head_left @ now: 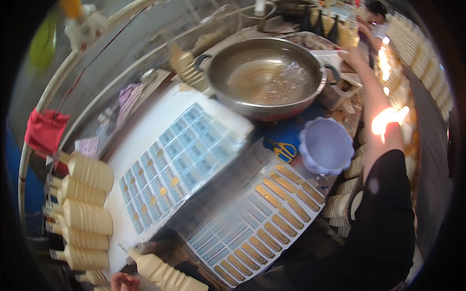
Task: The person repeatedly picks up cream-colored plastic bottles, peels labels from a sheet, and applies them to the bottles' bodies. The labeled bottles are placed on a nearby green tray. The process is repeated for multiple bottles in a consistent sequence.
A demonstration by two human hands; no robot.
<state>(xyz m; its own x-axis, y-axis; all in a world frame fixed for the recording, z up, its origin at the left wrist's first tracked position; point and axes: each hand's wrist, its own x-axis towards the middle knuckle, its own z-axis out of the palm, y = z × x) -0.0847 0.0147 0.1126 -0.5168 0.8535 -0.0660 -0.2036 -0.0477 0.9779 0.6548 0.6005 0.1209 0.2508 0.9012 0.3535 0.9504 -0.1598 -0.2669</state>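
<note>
- Head view: the right hand point(353, 57) reaches far forward past the rim of the big steel basin point(264, 77), which holds shallow liquid. The hand lies over a white container point(335, 60) just behind the basin's right handle, and its fingers look loosely spread on it; whether they actually grip it I cannot tell.
- The left hand point(124, 282) shows only as a few fingers at the bottom edge, touching or just beside the cream-coloured ribbed bottle point(165, 274) lying there. Its hold is cut off by the frame.
- Two label sheets point(177, 165) lie flat and overlapping in the middle, probably so the stickers peel off easily; the nearer one carries gold strips.
- More ribbed bottles point(87, 203) lie in a row on their sides at the left, nozzles pointing outward.
- A pale lilac bowl point(326, 146) sits upright right of the basin, with yellow-handled scissors point(284, 150) just beside it.
- Sun glare washes out the right forearm, and the stacked goods along the right rim are too blurred to tell.
</note>
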